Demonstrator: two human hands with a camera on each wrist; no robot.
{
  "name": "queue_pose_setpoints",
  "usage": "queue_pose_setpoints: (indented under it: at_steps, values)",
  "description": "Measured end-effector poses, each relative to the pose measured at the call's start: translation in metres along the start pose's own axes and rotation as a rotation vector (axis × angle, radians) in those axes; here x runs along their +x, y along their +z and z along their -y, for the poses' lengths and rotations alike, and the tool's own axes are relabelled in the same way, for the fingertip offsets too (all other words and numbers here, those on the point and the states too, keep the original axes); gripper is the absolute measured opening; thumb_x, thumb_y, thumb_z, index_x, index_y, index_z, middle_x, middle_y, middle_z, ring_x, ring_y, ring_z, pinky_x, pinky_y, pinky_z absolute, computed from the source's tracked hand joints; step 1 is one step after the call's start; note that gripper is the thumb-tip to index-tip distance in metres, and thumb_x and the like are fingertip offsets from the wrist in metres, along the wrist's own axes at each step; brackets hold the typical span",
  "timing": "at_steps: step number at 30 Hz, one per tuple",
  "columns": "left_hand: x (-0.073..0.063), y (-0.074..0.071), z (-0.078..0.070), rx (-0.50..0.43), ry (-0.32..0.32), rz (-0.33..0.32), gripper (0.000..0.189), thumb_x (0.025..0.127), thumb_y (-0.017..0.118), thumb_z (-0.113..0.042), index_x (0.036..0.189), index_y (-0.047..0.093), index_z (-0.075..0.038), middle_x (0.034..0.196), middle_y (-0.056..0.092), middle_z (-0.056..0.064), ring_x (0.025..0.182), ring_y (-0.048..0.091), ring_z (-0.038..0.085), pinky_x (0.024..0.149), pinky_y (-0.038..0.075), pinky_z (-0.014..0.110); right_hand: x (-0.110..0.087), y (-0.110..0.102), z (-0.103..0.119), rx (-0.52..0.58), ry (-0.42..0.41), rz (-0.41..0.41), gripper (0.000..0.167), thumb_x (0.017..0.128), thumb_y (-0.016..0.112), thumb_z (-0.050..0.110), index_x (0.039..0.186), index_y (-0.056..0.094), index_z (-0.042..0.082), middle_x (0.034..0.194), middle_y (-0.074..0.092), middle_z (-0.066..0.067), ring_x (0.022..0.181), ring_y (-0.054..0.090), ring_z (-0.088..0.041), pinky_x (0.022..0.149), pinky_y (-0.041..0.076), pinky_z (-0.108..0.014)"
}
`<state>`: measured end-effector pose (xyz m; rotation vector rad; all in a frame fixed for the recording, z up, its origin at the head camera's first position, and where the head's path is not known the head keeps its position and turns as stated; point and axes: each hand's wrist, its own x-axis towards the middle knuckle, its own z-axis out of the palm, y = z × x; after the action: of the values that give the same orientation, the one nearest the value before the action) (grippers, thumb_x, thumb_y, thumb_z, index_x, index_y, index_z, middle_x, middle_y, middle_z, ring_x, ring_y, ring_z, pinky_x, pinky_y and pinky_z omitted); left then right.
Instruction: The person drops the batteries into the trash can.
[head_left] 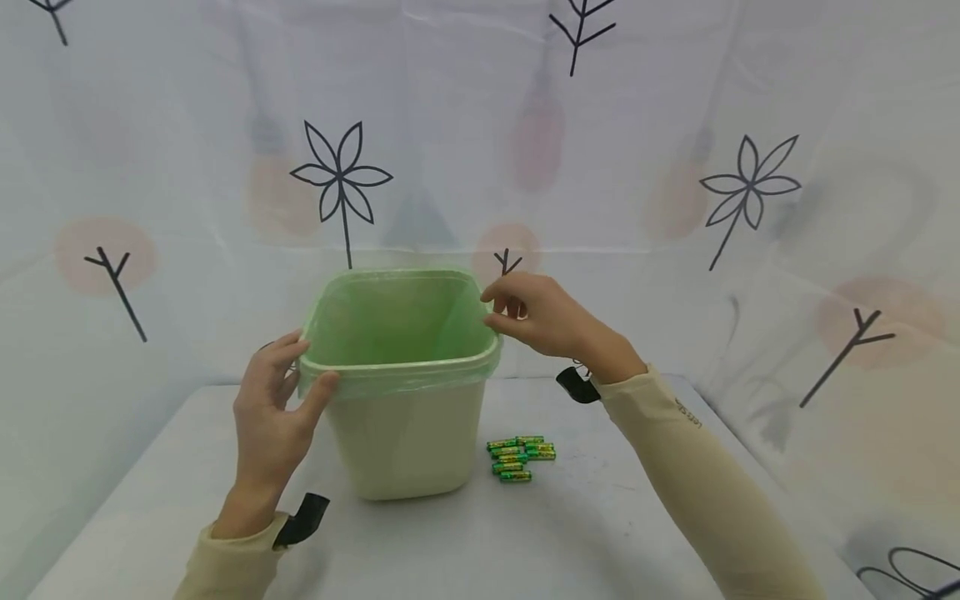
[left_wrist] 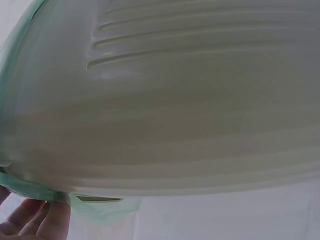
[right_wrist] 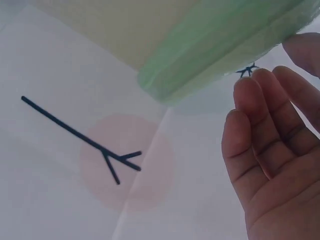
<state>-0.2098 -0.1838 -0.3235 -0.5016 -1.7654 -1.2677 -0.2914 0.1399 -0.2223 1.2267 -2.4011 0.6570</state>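
A pale green trash can (head_left: 408, 446) stands upright on the white table. A thin green translucent liner (head_left: 382, 317) lines its inside and folds over the rim as a band. At the rim's near left corner my left hand (head_left: 273, 408) grips the can, thumb at the front and fingers along the left side; the left wrist view shows fingertips (left_wrist: 55, 215) against the liner's edge. By the right rim is my right hand (head_left: 543, 312), its thumb touching the liner edge. In the right wrist view its other fingers (right_wrist: 252, 100) are loosely bent and hold nothing.
Several green and yellow batteries (head_left: 517, 454) lie in a group on the table (head_left: 570, 533), right of the can. A white cloth backdrop (head_left: 465, 100) with drawn flowers and twigs hangs behind and at the sides.
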Motion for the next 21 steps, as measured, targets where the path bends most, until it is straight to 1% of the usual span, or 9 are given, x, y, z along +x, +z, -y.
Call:
queue_pose_setpoints:
  at_steps: [4, 7, 12, 16, 19, 21]
  values:
    - [0.000, 0.000, 0.000, 0.003, -0.013, -0.003, 0.049, 0.076, 0.073, 0.009, 0.122, 0.056, 0.005, 0.132, 0.053, 0.011, 0.122, 0.053, 0.018, 0.098, 0.045, 0.021, -0.015, 0.000, -0.004, 0.015, -0.007, -0.041, 0.024, 0.091, 0.066, 0.013, 0.114, 0.064, 0.005, 0.091, 0.059, 0.001, 0.078, 0.052, -0.012, 0.069, 0.050, -0.032]
    - [0.001, 0.000, 0.000, -0.002, -0.012, -0.002, 0.048, 0.077, 0.074, 0.009, 0.122, 0.056, 0.005, 0.132, 0.053, 0.011, 0.122, 0.053, 0.019, 0.098, 0.045, 0.021, -0.026, 0.002, -0.008, 0.011, -0.014, -0.065, 0.025, 0.091, 0.066, 0.012, 0.114, 0.064, 0.007, 0.092, 0.060, 0.002, 0.079, 0.053, -0.011, 0.070, 0.052, -0.032]
    - [0.002, -0.001, 0.002, -0.010, 0.020, -0.007, 0.048, 0.076, 0.074, 0.007, 0.121, 0.057, 0.006, 0.132, 0.053, 0.014, 0.122, 0.053, 0.022, 0.097, 0.046, 0.022, -0.041, 0.009, -0.014, 0.001, -0.043, -0.085, 0.023, 0.088, 0.068, 0.010, 0.111, 0.064, 0.008, 0.091, 0.061, 0.003, 0.079, 0.053, -0.011, 0.068, 0.052, -0.032]
    - [0.002, -0.001, 0.003, -0.004, 0.023, -0.007, 0.047, 0.077, 0.074, 0.007, 0.120, 0.056, 0.006, 0.131, 0.053, 0.013, 0.122, 0.053, 0.022, 0.097, 0.046, 0.021, -0.052, 0.019, -0.018, 0.001, -0.047, -0.070, 0.023, 0.088, 0.069, 0.010, 0.110, 0.064, 0.008, 0.092, 0.061, 0.003, 0.079, 0.053, -0.010, 0.067, 0.052, -0.031]
    - [0.001, -0.001, 0.002, 0.000, 0.007, -0.003, 0.048, 0.077, 0.075, 0.006, 0.121, 0.056, 0.007, 0.132, 0.053, 0.012, 0.122, 0.053, 0.020, 0.098, 0.046, 0.022, -0.060, 0.029, -0.020, -0.003, -0.029, -0.046, 0.023, 0.088, 0.069, 0.011, 0.110, 0.064, 0.008, 0.093, 0.061, 0.004, 0.079, 0.053, -0.010, 0.067, 0.052, -0.029]
    - [0.000, -0.001, 0.002, 0.000, -0.001, -0.003, 0.048, 0.076, 0.075, 0.007, 0.121, 0.056, 0.007, 0.132, 0.053, 0.012, 0.123, 0.053, 0.021, 0.098, 0.045, 0.022, -0.065, 0.036, -0.021, -0.005, -0.002, -0.025, 0.023, 0.088, 0.069, 0.012, 0.110, 0.064, 0.009, 0.093, 0.060, 0.006, 0.079, 0.053, -0.010, 0.068, 0.051, -0.027]
